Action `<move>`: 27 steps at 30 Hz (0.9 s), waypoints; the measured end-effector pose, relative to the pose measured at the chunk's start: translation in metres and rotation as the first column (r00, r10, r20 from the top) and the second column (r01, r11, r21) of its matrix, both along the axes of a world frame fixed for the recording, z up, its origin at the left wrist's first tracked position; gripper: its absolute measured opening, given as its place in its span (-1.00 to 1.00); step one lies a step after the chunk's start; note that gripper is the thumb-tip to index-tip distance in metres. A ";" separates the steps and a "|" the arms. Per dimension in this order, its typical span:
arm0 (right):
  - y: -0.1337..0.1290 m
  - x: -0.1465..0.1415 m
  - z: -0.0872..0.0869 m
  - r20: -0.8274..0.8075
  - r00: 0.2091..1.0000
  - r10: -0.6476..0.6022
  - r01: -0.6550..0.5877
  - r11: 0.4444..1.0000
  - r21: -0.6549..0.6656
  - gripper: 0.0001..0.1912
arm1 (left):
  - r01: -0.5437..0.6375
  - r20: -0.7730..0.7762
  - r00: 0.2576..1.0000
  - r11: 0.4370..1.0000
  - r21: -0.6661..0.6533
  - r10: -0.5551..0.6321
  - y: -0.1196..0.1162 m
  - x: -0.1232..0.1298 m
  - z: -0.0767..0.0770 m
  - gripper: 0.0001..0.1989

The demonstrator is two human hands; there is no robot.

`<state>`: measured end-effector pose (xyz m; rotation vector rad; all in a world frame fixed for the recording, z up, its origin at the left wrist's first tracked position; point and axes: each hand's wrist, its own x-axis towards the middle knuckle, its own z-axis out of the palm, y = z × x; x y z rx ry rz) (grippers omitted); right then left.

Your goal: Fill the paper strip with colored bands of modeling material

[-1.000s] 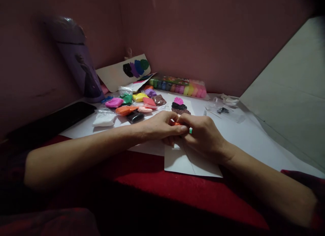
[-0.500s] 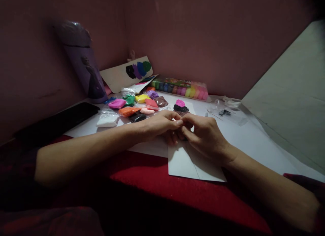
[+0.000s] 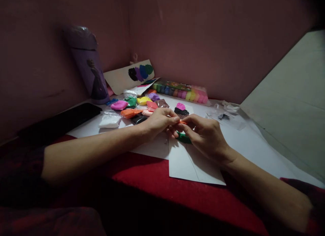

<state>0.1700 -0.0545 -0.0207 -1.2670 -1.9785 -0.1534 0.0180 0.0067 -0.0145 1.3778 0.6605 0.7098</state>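
Note:
My left hand (image 3: pixel 158 122) and my right hand (image 3: pixel 204 134) meet above a white sheet of paper (image 3: pixel 194 165). Between their fingertips they pinch a small orange piece of clay (image 3: pixel 182 122). A green patch of clay (image 3: pixel 185 138) lies on the paper just under my right hand's fingers. Farther back on the same sheet sit a pink clay patch (image 3: pixel 180 106) and a black clay patch (image 3: pixel 181 111).
Several coloured clay packets (image 3: pixel 134 105) lie left of my hands, with a white one (image 3: pixel 109 120) nearest. A long clay box (image 3: pixel 181 91) stands by the wall, beside a card with colour patches (image 3: pixel 132 75), a purple bottle (image 3: pixel 88 72) and a dark flat case (image 3: pixel 58 121). Red cloth (image 3: pixel 152 185) covers the near edge.
The view has shifted slightly. My hands have lifted a little apart, so the orange clay shows between the fingertips and the green patch on the paper is uncovered.

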 end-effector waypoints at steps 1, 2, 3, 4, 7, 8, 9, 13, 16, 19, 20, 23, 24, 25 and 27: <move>0.000 0.000 0.000 -0.014 1.000 -0.006 0.006 1.000 -0.001 -0.95 | -0.005 0.000 1.000 1.000 0.006 0.005 0.000 -0.001 0.000 -0.89; 0.000 0.000 0.000 -0.029 1.000 -0.013 0.013 1.000 -0.001 -0.95 | -0.003 0.001 1.000 1.000 0.011 0.003 0.001 -0.002 -0.001 -0.89; 0.000 0.000 0.001 -0.042 0.999 -0.017 0.017 1.000 -0.002 -0.94 | 0.001 0.004 1.000 1.000 0.017 -0.001 0.002 -0.003 -0.001 -0.89; 0.000 0.000 0.001 -0.053 0.998 -0.021 0.020 1.000 -0.004 -0.93 | 0.003 0.005 1.000 1.000 0.024 -0.003 0.002 -0.003 -0.002 -0.89; 0.000 0.000 0.001 -0.077 0.997 -0.016 0.014 0.999 -0.032 -0.88 | -0.037 -0.009 0.999 0.997 0.062 0.037 0.003 -0.003 -0.002 -0.89; 0.000 0.000 0.001 -0.084 0.996 -0.008 0.005 0.999 -0.043 -0.87 | -0.062 -0.013 0.998 0.995 0.074 0.063 0.003 -0.003 -0.002 -0.89; 0.000 0.000 0.001 -0.095 0.995 0.000 -0.005 0.999 -0.052 -0.85 | -0.084 -0.015 0.996 0.993 0.079 0.085 0.003 -0.003 -0.001 -0.89; 0.001 0.000 -0.002 -0.181 0.983 0.017 -0.036 0.994 -0.102 -0.84 | -0.111 0.006 0.994 0.993 0.043 0.110 0.001 -0.002 0.001 -0.92; 0.001 0.001 -0.003 -0.262 0.965 -0.002 -0.034 0.990 -0.133 -0.87 | -0.087 0.039 0.996 0.996 0.023 0.086 0.002 -0.002 -0.001 -0.99; 0.002 0.002 -0.004 -0.306 0.952 -0.009 -0.042 0.986 -0.159 -0.91 | -0.017 0.062 0.998 0.999 0.036 0.015 0.003 -0.003 -0.004 -0.96; 0.002 0.002 -0.004 -0.320 0.947 -0.004 -0.053 0.984 -0.168 -0.90 | 0.007 0.063 0.998 0.999 0.042 -0.010 0.004 -0.003 -0.005 -0.95; 0.002 0.002 -0.005 -0.364 0.931 0.016 -0.091 0.978 -0.189 -0.90 | 0.054 0.070 0.996 0.998 0.044 -0.057 0.004 -0.003 -0.006 -0.91; 0.003 0.003 -0.005 -0.370 0.929 0.022 -0.100 0.976 -0.193 -0.90 | 0.064 0.074 0.995 0.997 0.037 -0.067 0.004 -0.003 -0.006 -0.90; 0.003 0.003 -0.005 -0.369 0.929 0.028 -0.106 0.975 -0.195 -0.90 | 0.074 0.075 0.994 0.997 0.032 -0.076 0.004 -0.003 -0.005 -0.89; 0.002 0.003 -0.005 -0.350 0.936 0.046 -0.120 0.974 -0.193 -0.88 | 0.093 0.064 0.993 0.995 0.036 -0.095 0.003 -0.003 -0.004 -0.88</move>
